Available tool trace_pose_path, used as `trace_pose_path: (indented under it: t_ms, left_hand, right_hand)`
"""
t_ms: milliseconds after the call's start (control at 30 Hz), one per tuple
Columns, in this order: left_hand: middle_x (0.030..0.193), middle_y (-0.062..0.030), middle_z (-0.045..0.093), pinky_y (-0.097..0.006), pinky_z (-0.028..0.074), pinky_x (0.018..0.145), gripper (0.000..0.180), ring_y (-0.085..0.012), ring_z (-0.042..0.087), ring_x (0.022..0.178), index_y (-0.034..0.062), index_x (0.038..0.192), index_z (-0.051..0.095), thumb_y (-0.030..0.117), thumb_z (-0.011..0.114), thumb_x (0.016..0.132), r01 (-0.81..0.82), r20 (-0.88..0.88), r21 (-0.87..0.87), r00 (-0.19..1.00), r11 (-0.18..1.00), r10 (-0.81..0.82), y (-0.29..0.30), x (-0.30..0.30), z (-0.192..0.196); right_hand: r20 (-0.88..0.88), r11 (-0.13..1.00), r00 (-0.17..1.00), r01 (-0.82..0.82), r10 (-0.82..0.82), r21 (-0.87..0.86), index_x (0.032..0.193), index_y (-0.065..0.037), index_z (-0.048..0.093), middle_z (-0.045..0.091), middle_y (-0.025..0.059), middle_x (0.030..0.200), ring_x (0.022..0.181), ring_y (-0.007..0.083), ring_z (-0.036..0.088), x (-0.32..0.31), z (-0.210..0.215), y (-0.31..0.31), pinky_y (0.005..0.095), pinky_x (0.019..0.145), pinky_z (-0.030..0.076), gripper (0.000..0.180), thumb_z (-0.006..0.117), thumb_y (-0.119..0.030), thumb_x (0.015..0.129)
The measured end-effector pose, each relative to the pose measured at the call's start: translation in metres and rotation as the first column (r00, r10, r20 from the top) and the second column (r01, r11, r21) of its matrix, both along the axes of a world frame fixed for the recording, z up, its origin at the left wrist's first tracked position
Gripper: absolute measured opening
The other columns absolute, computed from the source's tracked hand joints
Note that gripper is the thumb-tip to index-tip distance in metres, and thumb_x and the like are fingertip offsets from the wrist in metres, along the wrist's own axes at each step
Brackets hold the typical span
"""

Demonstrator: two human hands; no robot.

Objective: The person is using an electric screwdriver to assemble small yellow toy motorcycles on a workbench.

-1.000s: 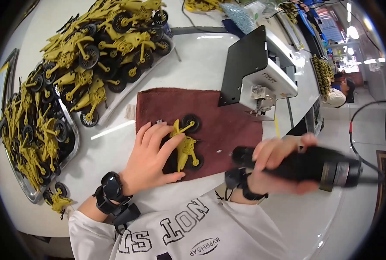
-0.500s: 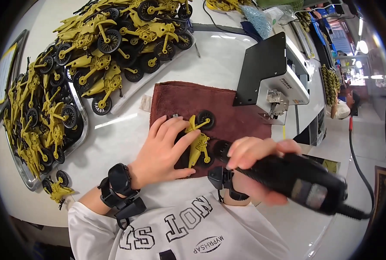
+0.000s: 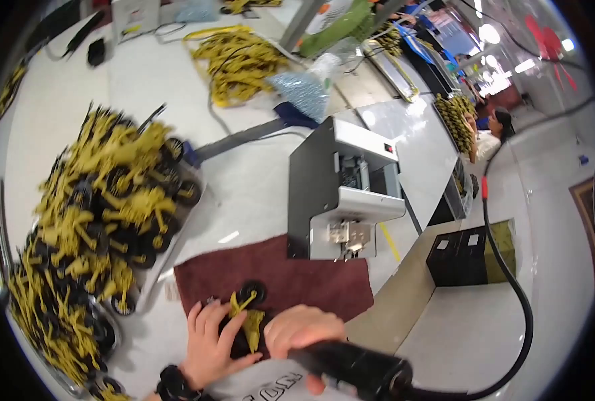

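A yellow toy motorcycle with black wheels (image 3: 253,327) lies on a folded maroon cloth (image 3: 317,287), low in the view. Over its left side my left hand (image 3: 207,344) is spread, thumb and fingers holding it down against the cloth. My right hand (image 3: 304,329) is wrapped round a black corded electric screwdriver (image 3: 351,371), its working end close to the toy's right side. Where the driver's tip meets the toy is hidden by my right hand.
Beyond the cloth stands a black-and-silver machine (image 3: 304,200). Several yellow toy motorcycles (image 3: 110,200) are heaped in trays on the left. A bag of yellow parts (image 3: 234,63) lies farther back. The driver's cable (image 3: 528,314) loops right. A person (image 3: 488,142) sits far right.
The view has swung up and to the right, so cloth, toy and hands appear lower. Both hands keep their hold on toy and screwdriver.
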State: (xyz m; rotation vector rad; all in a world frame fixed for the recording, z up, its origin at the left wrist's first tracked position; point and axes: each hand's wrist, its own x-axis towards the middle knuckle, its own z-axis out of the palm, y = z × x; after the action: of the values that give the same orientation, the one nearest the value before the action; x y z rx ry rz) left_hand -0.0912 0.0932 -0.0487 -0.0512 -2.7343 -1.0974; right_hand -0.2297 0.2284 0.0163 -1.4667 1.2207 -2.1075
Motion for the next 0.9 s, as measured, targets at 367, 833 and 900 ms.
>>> trace_pose_path:
  t_ms: [367, 833, 900]
  left_hand:
    - [0.115, -0.0147, 0.044, -0.056, 0.029, 0.097, 0.072, -0.0363, 0.039, 0.11, 0.0068, 0.111, 0.053, 0.046, 0.079, 0.056, -0.028, -0.013, -0.028, 1.0, 0.999, 0.028, 0.005, -0.013, -0.002]
    - [0.116, -0.0165, 0.044, -0.055, 0.029, 0.098, 0.073, -0.0388, 0.039, 0.111, 0.006, 0.115, 0.052, 0.045, 0.078, 0.058, -0.039, -0.006, -0.026, 0.999, 0.999, 0.039, 0.005, -0.006, -0.001]
    - [0.117, -0.0169, 0.044, -0.055, 0.029, 0.098, 0.077, -0.0392, 0.039, 0.112, 0.0051, 0.116, 0.05, 0.047, 0.078, 0.058, -0.04, -0.004, -0.021, 0.999, 0.999, 0.04, 0.003, -0.006, -0.004]
  right_hand:
    - [-0.029, 0.849, 0.876, 0.459, -0.482, -0.261, 0.134, 0.004, 0.032, 0.051, 0.0095, 0.066, 0.044, 0.0188, 0.05, -0.062, 0.068, 0.068, 0.0311, 0.045, 0.042, 0.076, 0.051, -0.053, 0.087]
    - [0.077, 0.641, 0.636, 0.763, -0.767, 0.086, 0.119, -0.004, 0.035, 0.048, 0.0039, 0.059, 0.04, 0.0153, 0.045, -0.095, 0.053, 0.045, 0.0304, 0.042, 0.039, 0.083, 0.047, -0.074, 0.077]
    - [0.073, 0.666, 0.662, 0.738, -0.745, 0.106, 0.119, -0.004, 0.034, 0.048, 0.0043, 0.059, 0.04, 0.0156, 0.046, -0.077, 0.053, 0.05, 0.0302, 0.042, 0.039, 0.082, 0.048, -0.073, 0.078]
